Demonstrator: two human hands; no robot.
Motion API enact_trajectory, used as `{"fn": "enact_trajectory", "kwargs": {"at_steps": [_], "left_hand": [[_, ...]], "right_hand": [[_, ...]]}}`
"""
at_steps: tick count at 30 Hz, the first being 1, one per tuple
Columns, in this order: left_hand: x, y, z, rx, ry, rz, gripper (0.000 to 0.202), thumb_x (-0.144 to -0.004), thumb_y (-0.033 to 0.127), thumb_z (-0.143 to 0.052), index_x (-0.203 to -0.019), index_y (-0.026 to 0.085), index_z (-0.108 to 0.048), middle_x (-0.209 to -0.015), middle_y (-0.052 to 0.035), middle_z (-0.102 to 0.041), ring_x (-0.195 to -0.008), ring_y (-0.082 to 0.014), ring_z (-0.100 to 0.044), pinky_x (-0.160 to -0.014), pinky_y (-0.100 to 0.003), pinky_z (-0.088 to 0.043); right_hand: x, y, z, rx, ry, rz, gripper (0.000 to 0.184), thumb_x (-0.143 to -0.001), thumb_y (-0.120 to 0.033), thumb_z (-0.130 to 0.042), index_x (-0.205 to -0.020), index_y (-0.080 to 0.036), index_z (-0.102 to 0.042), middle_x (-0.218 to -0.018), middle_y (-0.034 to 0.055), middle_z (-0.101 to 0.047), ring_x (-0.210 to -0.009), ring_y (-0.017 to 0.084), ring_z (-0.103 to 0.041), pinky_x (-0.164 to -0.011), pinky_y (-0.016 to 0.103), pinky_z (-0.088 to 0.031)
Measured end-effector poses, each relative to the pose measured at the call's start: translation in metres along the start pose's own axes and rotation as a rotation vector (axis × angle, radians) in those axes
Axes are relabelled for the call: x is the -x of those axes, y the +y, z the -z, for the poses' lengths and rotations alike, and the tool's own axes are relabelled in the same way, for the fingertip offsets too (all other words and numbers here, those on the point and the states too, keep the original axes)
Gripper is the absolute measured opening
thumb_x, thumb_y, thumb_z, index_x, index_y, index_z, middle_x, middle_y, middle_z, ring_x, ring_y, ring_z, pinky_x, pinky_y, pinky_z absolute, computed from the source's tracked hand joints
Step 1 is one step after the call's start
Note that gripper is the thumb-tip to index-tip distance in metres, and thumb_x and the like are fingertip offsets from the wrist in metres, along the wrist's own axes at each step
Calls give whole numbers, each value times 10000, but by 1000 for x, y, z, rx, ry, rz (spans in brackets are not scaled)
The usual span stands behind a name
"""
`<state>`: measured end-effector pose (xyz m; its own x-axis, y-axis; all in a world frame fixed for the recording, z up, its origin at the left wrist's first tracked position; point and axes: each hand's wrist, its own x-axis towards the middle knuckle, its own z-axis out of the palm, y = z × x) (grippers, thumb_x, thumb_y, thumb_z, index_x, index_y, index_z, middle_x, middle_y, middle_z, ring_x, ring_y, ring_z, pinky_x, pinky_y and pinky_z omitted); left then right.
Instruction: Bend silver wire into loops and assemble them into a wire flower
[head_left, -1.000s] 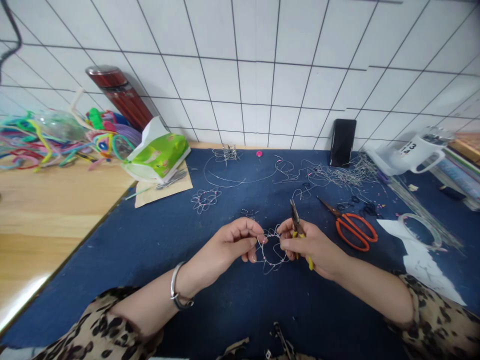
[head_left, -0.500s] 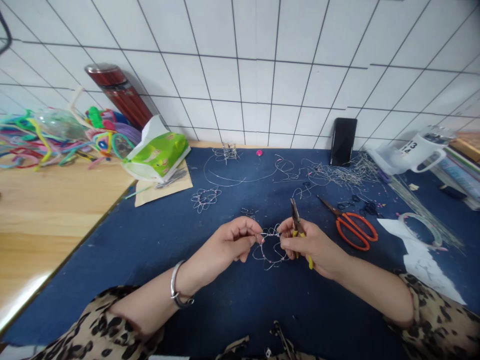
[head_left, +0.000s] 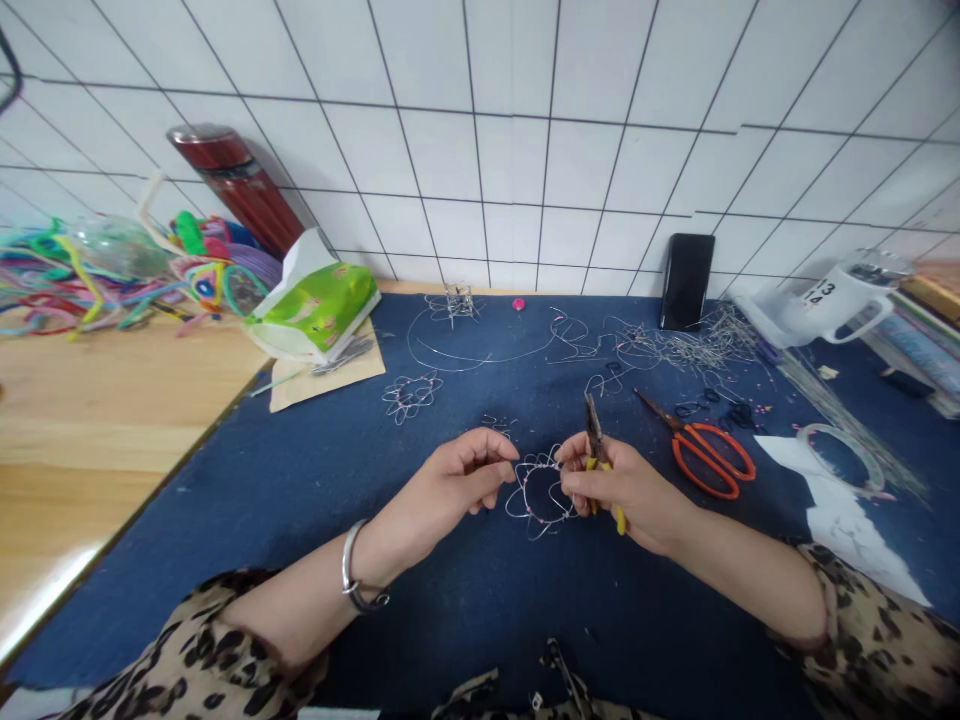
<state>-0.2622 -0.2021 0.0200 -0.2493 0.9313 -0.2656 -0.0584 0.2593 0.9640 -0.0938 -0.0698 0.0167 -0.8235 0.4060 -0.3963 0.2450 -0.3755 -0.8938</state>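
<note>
A ring of thin silver wire with looped petals and small pink beads (head_left: 541,520) is in the middle, its right side at the fingertips of my right hand (head_left: 626,497). That hand is closed, pinching the ring's edge, and it also keeps a pair of pliers with yellow handles (head_left: 593,425) in its palm, jaws pointing away from me. My left hand (head_left: 461,478) is just left of the ring, thumb and forefinger slightly apart with nothing visible between them. A second beaded wire flower (head_left: 411,398) lies farther back on the dark blue mat (head_left: 465,620).
Orange-handled scissors (head_left: 712,462) lie right of my right hand. Tangled wire (head_left: 675,348), a black phone (head_left: 686,282) and a white mug (head_left: 840,300) are at the back right. A green tissue pack (head_left: 319,310), red flask (head_left: 240,190) and colourful pipe cleaners (head_left: 82,280) are at left.
My left hand has let go of the ring's left side and drawn back slightly to the left. The right hand still has the ring and pliers, barely moved.
</note>
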Motion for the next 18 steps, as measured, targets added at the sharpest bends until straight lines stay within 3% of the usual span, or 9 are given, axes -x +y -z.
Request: {"fn": "enact_trajectory", "kwargs": {"at_steps": [12,18], "left_hand": [[3,0,-3,106,-42,92,162,-827,303,-529,-921,172,-510,-739,3,-546,-623,-107,-550,-444,-181,-353],[5,3,-3,129,-107,158,177,-803,320,-562,-852,151,-550,-767,-13,-558,-615,-87,-520,-406,-154,-284]], "right_hand": [[0,1,1,-16,9,19,234,-713,-176,-621,-917,-195,-509,-733,-34,-504,-563,72,-483,-550,242,-403],[0,2,1,-4,11,36,237,-718,-187,-624,-923,-193,-506,-749,-27,-515,-575,73,-485,-555,243,-406]]}}
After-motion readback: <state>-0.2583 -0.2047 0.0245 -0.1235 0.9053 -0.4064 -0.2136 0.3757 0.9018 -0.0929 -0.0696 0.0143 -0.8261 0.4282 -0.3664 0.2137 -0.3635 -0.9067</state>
